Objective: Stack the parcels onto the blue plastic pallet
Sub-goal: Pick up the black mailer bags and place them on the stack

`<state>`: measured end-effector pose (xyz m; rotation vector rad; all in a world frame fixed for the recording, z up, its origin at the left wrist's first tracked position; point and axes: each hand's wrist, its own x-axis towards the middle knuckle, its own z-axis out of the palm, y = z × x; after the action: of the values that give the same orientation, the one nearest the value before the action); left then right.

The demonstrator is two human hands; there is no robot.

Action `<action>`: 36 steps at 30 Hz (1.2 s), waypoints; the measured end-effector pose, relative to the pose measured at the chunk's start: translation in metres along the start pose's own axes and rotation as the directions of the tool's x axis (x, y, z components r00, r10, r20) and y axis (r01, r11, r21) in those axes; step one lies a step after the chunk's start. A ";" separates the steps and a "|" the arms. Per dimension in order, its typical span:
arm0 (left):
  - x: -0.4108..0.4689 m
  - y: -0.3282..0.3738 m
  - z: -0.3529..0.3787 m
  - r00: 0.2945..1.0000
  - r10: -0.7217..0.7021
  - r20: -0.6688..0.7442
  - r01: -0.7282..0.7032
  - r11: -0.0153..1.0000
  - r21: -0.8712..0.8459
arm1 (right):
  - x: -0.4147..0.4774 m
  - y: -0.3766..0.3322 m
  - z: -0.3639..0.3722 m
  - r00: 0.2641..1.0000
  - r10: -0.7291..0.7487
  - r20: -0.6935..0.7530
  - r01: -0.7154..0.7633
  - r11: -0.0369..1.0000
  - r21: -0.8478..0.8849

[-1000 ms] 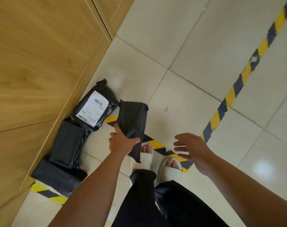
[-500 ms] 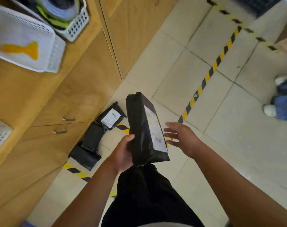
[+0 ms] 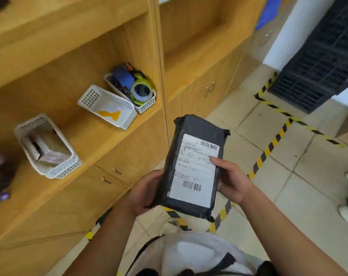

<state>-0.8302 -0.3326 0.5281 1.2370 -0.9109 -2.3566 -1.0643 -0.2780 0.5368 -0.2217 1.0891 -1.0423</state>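
Black parcel [image 3: 195,166], white shipping label uppermost, held in the air above the tiled floor: left hand [image 3: 147,192] curled round its left long edge, right hand [image 3: 232,182] gripping the right edge, thumb on the label. Dark grid pallet [image 3: 318,62] at upper right by a white wall, well apart from the parcel, beyond yellow-black floor tape [image 3: 268,148]. Three white baskets [image 3: 107,108] on the wooden shelf [image 3: 85,136] at left

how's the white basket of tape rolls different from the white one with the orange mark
The white perforated plastic basket of tape rolls is crammed above its rim; the white perforated plastic basket with the orange mark shows only that mark. The tape basket sits nearest the divider, the orange-marked one left of it. Both rest on the wooden shelf.
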 end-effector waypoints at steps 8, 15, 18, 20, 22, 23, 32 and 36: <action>-0.069 -0.044 0.062 0.945 0.211 -0.251 -0.144 0.955 0.260 | -0.034 -0.008 -0.033 0.988 -0.011 0.152 0.066 0.930 -0.362; -0.134 -0.141 0.112 0.789 0.261 -0.556 -0.201 0.965 0.167 | -0.070 0.036 -0.036 0.939 0.142 0.314 0.059 0.830 -0.554; -0.181 -0.191 0.127 0.689 0.264 -0.675 -0.296 0.953 0.071 | -0.092 0.066 -0.012 0.888 0.239 0.393 0.087 0.751 -0.654; -0.213 -0.223 0.135 0.629 0.271 -0.728 -0.365 0.931 0.031 | -0.111 0.088 0.007 0.850 0.289 0.440 0.124 0.703 -0.701; -0.243 -0.255 0.140 0.565 0.288 -0.773 -0.437 0.899 0.016 | -0.135 0.111 0.026 0.809 0.335 0.482 0.171 0.651 -0.739; -0.258 -0.269 0.143 0.539 0.293 -0.790 -0.468 0.883 0.008 | -0.147 0.123 0.035 0.792 0.351 0.499 0.194 0.631 -0.751; -0.422 -0.435 0.181 0.272 0.159 -0.949 -0.735 0.671 -0.098 | -0.281 0.289 0.081 0.560 0.644 0.521 0.238 0.478 -0.846; -0.478 -0.512 0.203 0.191 0.050 -0.980 -0.816 0.563 -0.130 | -0.342 0.364 0.081 0.454 0.772 0.445 0.273 0.355 -0.894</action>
<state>-0.7208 0.3874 0.5627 1.3353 0.0452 -0.8670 -0.8084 0.1577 0.5657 -1.2901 0.5371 0.2975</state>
